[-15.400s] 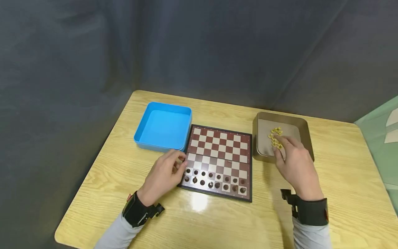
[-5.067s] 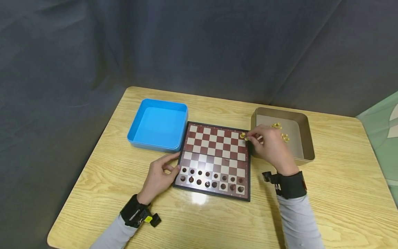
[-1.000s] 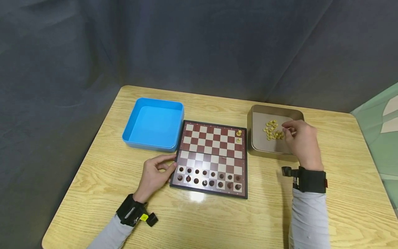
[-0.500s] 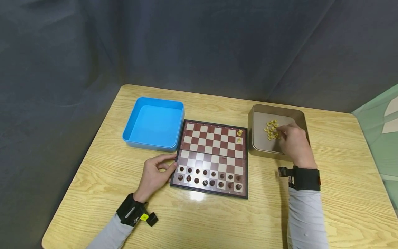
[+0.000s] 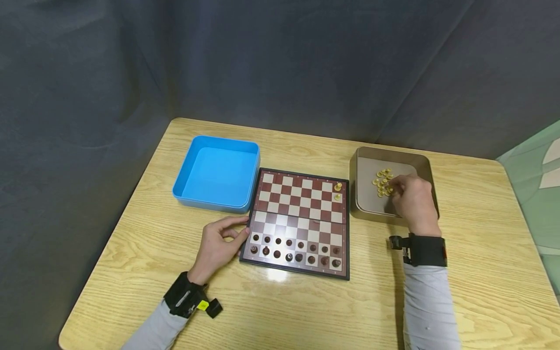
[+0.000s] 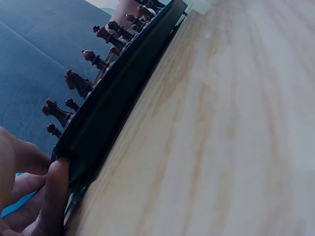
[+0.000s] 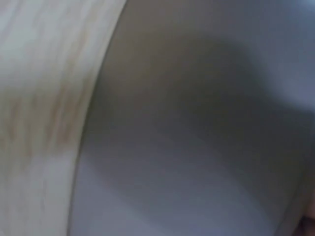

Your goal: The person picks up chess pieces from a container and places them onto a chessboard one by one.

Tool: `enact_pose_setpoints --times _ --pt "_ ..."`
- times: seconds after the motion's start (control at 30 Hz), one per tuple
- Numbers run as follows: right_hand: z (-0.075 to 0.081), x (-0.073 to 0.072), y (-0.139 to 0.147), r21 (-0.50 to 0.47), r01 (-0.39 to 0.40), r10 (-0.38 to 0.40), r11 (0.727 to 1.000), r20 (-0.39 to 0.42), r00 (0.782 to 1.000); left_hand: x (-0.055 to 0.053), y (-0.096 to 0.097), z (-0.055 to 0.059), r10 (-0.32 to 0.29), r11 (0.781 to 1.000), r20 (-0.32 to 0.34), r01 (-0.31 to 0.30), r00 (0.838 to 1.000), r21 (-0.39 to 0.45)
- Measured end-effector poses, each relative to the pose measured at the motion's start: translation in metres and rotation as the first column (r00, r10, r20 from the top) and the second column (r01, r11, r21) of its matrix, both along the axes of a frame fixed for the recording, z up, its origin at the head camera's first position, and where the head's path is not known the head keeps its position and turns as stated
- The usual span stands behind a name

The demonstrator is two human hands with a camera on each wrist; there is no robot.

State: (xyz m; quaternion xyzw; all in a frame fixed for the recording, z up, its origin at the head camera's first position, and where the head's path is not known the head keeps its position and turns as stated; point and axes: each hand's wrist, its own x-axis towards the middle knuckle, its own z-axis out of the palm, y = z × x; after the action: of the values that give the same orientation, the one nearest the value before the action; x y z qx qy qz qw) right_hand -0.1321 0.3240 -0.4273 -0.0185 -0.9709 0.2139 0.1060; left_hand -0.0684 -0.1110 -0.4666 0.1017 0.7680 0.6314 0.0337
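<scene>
In the head view my left hand (image 5: 220, 248) is at the left edge of a folding chessboard (image 5: 280, 221), thumb and fingers holding its rim. The left wrist view shows fingertips (image 6: 59, 172) against the board's dark side near a corner. Two rows of dark brown chess pieces (image 5: 288, 256) stand along its near side. At the far right corner stand a gold chess piece (image 5: 338, 186) and a gold pawn (image 5: 337, 197). My right hand (image 5: 413, 201) reaches into a brown metal tin (image 5: 360, 206), fingers bent down at a pile of gold chess pieces (image 5: 384, 181). Its fingertips are partly hidden.
A blue tray (image 5: 220, 177) stands behind and left of the chessboard, close to its edge. Everything rests on a light wooden table (image 5: 306, 311). A dark curtain (image 5: 280, 73) hangs behind it. The right wrist view holds only the blurred tin side (image 7: 162, 147) and wood.
Over the longer span, two gold pieces came to stand on the board's far right corner. In the last second my right hand moved left and down to the pile; my left stayed put.
</scene>
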Motion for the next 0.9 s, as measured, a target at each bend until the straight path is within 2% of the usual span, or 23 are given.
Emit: enact_pose_setpoints --times 0.1,0.23,0.47,0.7,0.9 --pt "-0.001 0.0 0.0 -0.001 0.004 -0.004 1.0 -0.028 1.0 0.001 0.001 0.005 -0.001 1.0 0.0 0.001 1.0 -0.01" --pt "0.0 0.0 0.0 -0.005 0.018 -0.019 1.0 -0.032 0.999 0.001 0.001 0.004 -0.001 1.0 0.0 0.001 1.0 -0.009" --pt "0.005 0.0 0.002 -0.034 0.018 -0.02 0.999 -0.055 0.998 -0.004 -0.004 -0.021 0.008 1.0 -0.01 -0.008 1.0 -0.025" --pt "0.01 0.003 0.003 -0.046 -0.032 0.027 0.998 -0.105 0.994 -0.004 -0.004 -0.022 0.009 1.0 -0.009 -0.01 1.0 -0.023" --pt "0.011 0.004 0.002 -0.044 -0.031 0.026 0.999 -0.108 0.994 -0.003 -0.003 -0.02 0.012 0.999 -0.009 -0.012 1.0 -0.032"
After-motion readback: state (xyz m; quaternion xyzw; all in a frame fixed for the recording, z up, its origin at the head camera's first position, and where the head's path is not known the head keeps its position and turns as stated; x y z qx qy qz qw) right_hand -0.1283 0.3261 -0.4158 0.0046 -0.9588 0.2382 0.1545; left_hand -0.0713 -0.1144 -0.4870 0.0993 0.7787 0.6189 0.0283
